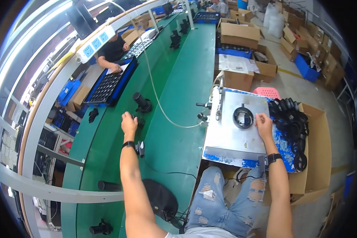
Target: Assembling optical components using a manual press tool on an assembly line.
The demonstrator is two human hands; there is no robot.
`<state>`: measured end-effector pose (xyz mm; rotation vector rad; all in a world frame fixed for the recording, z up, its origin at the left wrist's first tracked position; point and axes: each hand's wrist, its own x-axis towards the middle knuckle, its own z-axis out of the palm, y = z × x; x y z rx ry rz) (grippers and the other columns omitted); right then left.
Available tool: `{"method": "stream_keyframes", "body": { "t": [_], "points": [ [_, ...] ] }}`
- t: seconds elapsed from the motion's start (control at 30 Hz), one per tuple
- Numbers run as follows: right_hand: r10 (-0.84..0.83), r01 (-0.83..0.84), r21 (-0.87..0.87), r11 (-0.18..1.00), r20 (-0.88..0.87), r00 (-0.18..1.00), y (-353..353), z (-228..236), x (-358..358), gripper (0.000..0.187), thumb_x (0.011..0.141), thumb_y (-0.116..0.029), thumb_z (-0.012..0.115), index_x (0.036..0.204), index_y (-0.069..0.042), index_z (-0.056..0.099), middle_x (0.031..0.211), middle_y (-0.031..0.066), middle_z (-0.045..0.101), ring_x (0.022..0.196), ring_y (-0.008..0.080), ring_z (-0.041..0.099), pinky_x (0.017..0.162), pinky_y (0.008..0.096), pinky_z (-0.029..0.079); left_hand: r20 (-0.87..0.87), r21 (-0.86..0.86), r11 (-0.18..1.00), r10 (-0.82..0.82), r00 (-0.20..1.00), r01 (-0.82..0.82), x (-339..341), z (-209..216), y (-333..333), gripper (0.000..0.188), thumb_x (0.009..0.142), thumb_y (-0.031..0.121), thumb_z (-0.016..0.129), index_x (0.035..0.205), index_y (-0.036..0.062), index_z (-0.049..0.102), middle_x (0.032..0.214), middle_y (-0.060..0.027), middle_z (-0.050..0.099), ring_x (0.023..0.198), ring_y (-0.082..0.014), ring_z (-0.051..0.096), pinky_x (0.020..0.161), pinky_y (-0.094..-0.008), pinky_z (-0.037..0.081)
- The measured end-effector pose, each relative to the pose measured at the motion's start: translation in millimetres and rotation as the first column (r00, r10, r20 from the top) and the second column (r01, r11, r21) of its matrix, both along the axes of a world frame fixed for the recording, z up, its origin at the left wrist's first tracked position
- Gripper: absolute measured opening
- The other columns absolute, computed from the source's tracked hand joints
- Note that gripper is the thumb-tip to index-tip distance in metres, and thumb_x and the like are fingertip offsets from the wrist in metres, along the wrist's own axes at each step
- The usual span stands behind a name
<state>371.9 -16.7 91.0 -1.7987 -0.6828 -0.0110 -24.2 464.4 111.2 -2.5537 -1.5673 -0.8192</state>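
Observation:
My left hand point(129, 123) is over the green bench, its fingers half curled and the thumb apart, with nothing visible between them. Just beyond it stands a black cylindrical part with a wider ring base point(142, 103). A dark shape beside the thumb is too unclear to name. On the metal plate point(236, 146) of a box-like fixture lies a black ring point(243, 118) with a shiny dark middle. Close to the ring's right side, my right hand point(264, 125) rests at the plate's edge with fingers bent together. Whatever its fingertips may hold is hidden.
Black rings point(293, 123) are heaped right of the fixture, beside an open cardboard box point(317, 146). A thin hose point(156, 97) runs across the bench to the fixture. Opposite, a person reaches over a blue-edged tray point(111, 85). A black bag point(159, 198) lies near my left arm.

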Motion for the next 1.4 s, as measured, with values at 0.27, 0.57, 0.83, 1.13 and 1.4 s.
{"method": "stream_keyframes", "body": {
  "t": [0.27,0.57,0.83,1.13,1.4],
  "points": [
    [-0.068,0.122,0.364,0.923,-0.158,0.985,-10.0,16.9,-41.0,0.022,0.097,-0.025,0.055,0.093,-0.004,0.060,0.082,0.0027,0.063,0.075,0.0078,0.058,0.064,0.0220,0.043,0.854,-0.064,0.876,-0.200,0.480,0.479,-19.2,78.0,-150.8,0.031,0.089,0.018,0.061,0.116,0.0015,0.061,0.107,-0.0085,0.065,0.098,-0.0167,0.060,0.086,-0.0325,0.048],
    [0.852,-0.542,0.661,0.520,-0.449,0.270,-21.7,110.7,-205.0,0.069,0.080,-0.041,0.070,0.128,-0.001,0.041,0.104,0.0174,0.061,0.092,0.0292,0.064,0.084,0.0390,0.053,0.931,0.045,0.169,-0.365,0.020,0.985,109.0,116.2,-356.3,0.043,0.094,0.019,0.056,0.133,0.0016,0.048,0.131,-0.0129,0.055,0.111,-0.0238,0.057,0.095,-0.0360,0.045],
    [0.732,-0.343,0.764,0.547,-0.238,0.638,-49.7,131.9,-177.4,0.062,0.088,-0.039,0.064,0.131,-0.002,0.039,0.114,0.0151,0.054,0.113,0.0280,0.053,0.099,0.0391,0.043,0.988,-0.148,-0.278,-0.079,0.131,0.949,90.6,74.5,-412.0,0.055,0.094,0.022,0.060,0.137,-0.0020,0.034,0.115,-0.0132,0.059,0.101,-0.0176,0.061,0.087,-0.0300,0.049],
    [0.574,-0.323,0.647,0.691,-0.219,0.789,-61.3,142.4,-170.4,0.077,0.079,-0.046,0.073,0.133,-0.002,0.038,0.119,0.0145,0.052,0.115,0.0288,0.052,0.104,0.0408,0.039,0.986,-0.075,-0.270,0.126,0.112,0.960,116.2,88.9,-424.3,0.050,0.098,0.043,0.046,0.118,-0.0026,0.051,0.096,-0.0135,0.064,0.085,-0.0207,0.066,0.074,-0.0303,0.053],
    [0.825,-0.596,0.704,0.385,0.027,0.565,-51.1,140.5,-89.2,0.064,0.075,-0.029,0.072,0.125,-0.006,0.039,0.105,0.0063,0.050,0.111,0.0247,0.049,0.104,0.0398,0.036,0.840,-0.358,-0.395,0.258,0.476,0.846,149.2,62.1,-403.1,0.050,0.100,0.045,0.039,0.097,-0.0011,0.058,0.074,-0.0123,0.067,0.067,-0.0215,0.067,0.059,-0.0303,0.052]
  ]
}}
